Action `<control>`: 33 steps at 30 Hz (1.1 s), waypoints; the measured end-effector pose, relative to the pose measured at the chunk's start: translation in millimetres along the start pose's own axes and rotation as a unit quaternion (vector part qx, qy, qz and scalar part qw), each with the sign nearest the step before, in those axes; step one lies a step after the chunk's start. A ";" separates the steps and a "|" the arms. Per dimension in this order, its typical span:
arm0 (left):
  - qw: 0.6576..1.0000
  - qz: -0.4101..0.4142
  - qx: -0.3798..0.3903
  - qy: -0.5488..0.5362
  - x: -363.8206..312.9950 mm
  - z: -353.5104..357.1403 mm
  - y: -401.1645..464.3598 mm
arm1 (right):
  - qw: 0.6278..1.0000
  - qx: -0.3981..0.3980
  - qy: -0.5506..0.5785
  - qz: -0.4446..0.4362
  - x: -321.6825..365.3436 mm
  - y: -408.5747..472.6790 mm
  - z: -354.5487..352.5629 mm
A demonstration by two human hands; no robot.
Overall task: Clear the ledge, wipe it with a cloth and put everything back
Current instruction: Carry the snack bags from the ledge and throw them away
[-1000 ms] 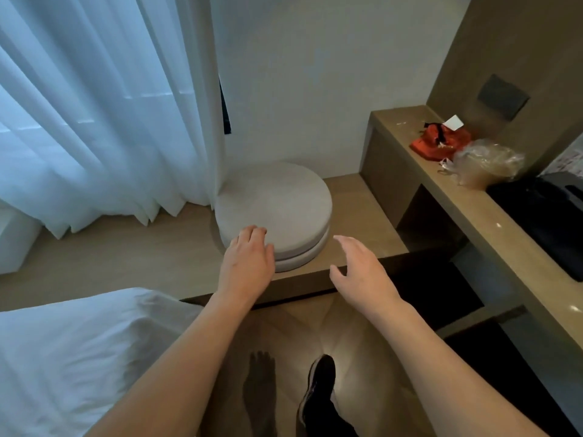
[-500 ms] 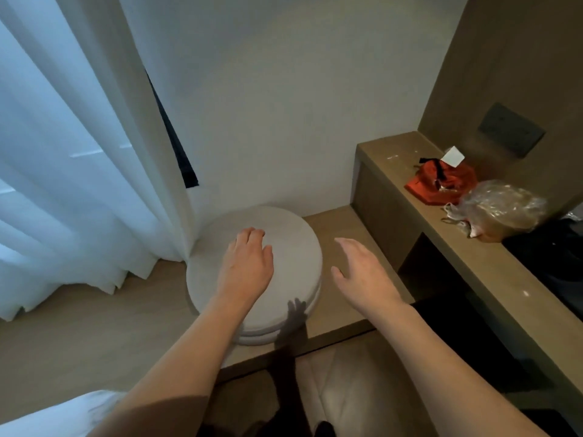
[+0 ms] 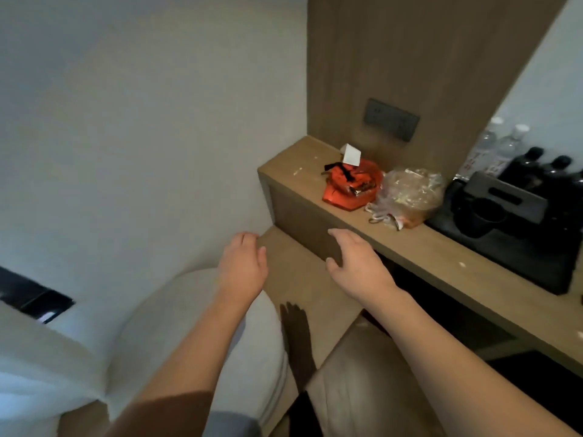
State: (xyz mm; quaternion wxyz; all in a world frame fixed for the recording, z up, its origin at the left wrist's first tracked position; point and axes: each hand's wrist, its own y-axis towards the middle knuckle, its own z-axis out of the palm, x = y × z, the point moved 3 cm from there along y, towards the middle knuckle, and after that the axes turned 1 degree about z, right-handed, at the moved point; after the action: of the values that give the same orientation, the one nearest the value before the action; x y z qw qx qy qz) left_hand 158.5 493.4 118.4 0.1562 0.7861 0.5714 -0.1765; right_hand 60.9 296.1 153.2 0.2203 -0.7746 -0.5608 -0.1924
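The wooden ledge [image 3: 419, 247] runs from the back corner toward the front right. On it lie a red packet [image 3: 350, 184] with a white tag, a crumpled clear plastic bag [image 3: 410, 193] beside it, and a black tray [image 3: 511, 234] with a cup and dark bottles. My left hand [image 3: 243, 266] hovers with fingers apart over the lower wooden platform [image 3: 303, 279], holding nothing. My right hand [image 3: 356, 263] is open too, held in front of the ledge's side panel, short of the red packet.
Round grey cushions [image 3: 202, 342] are stacked on the lower platform under my left forearm. A white curtain [image 3: 38, 357] hangs at the left. Water bottles [image 3: 501, 146] stand behind the tray. A dark socket plate [image 3: 391, 119] sits on the wooden wall panel.
The view has swung right and up from the cushions toward the ledge. Both hands have lifted off the cushions and moved toward the ledge, still empty.
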 end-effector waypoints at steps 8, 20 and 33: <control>0.980 0.178 0.094 0.002 -123.7 72.0 53.8 | 0.982 -0.072 0.030 0.170 -91.9 -1.5 -40.9; 0.986 0.074 0.119 -0.090 -181.1 123.4 148.1 | 0.981 -0.086 0.056 0.168 -174.7 85.2 -96.0; 0.896 -0.299 0.142 -0.295 -143.0 207.4 318.2 | 0.905 -0.163 0.133 0.370 -241.3 217.3 -81.0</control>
State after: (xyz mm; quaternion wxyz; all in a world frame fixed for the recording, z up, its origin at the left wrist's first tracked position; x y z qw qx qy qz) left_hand 400.6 185.1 13.2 0.1446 0.5035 0.6762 -0.5180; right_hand 192.2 2.3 61.6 0.2189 -0.9188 -0.1603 -0.2868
